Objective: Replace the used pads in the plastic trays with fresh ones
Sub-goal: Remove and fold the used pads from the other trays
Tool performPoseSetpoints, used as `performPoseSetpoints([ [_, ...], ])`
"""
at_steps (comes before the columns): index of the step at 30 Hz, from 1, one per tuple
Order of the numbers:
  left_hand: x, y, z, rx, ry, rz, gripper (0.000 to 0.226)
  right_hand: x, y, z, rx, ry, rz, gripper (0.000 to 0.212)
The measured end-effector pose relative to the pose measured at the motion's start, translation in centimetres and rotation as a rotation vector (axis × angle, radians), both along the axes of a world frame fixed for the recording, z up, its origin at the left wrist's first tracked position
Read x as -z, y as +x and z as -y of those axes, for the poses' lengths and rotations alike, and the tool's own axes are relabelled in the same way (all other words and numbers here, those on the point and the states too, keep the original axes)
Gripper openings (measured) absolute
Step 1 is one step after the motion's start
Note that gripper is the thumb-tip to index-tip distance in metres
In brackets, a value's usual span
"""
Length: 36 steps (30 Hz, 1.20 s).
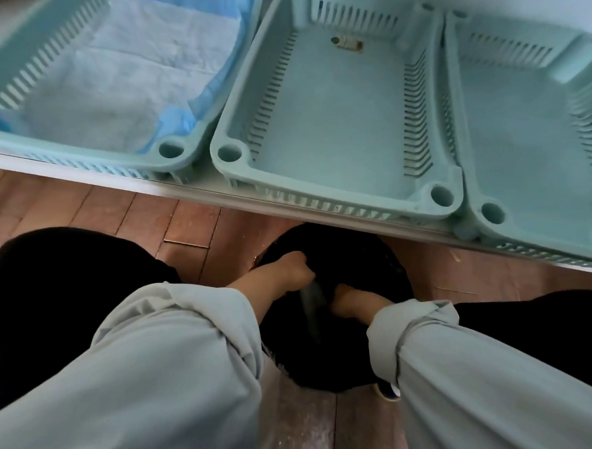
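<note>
The grey used pad [311,300] hangs in the black bin [385,254] on the floor below the middle tray [320,185], long axis near vertical. Your left hand [291,267] pinches its top; your right hand [348,298] sinks beside it, grip unclear.

Both arms stretched downward, left hand [292,269] fisted, right hand [351,300] half hidden.

Soft, even, cool-tinted light with no glare. The whole view is slightly blurred. Wide-angle distortion bends the desk [196,186] edge. Deep shadow swallows the black bin [362,341] below.
</note>
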State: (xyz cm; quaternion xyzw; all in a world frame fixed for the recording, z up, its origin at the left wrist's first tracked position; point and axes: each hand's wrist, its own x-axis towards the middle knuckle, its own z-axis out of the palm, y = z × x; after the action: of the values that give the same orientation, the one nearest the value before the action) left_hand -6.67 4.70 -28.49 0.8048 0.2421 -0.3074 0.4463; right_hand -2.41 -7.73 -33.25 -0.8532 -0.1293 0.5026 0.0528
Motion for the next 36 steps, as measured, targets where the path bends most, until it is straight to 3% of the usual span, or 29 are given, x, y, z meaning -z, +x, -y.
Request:
performPoseSetpoints([
  [9,-3.8,-0.4,-0.6,0.022,0.066,0.098,0.017,-6.6,1.0,-0.7,0.028,0.153,0.102,0.032],
  [15,-8.9,-1.0,-1.4,0.036,0.073,0.208,0.034,-12.8,1.2,-2.0,0.056,0.207,0.136,0.031],
  [20,-13.2,-2.2,-2.6,0.061,0.183,0.322,0.028,-17.2,0.8,-2.9,-0.068,0.156,0.239,0.029],
  [29,-18.1,-2.0,-4.4,0.080,0.211,0.313,0.026,-23.0,0.6,-2.8,-0.159,0.098,0.169,0.035],
  [36,-20.5,0.5,-5.0,0.058,0.255,0.406,0.028,-27.4,1.9,-4.9,-0.133,0.270,0.245,0.030],
])
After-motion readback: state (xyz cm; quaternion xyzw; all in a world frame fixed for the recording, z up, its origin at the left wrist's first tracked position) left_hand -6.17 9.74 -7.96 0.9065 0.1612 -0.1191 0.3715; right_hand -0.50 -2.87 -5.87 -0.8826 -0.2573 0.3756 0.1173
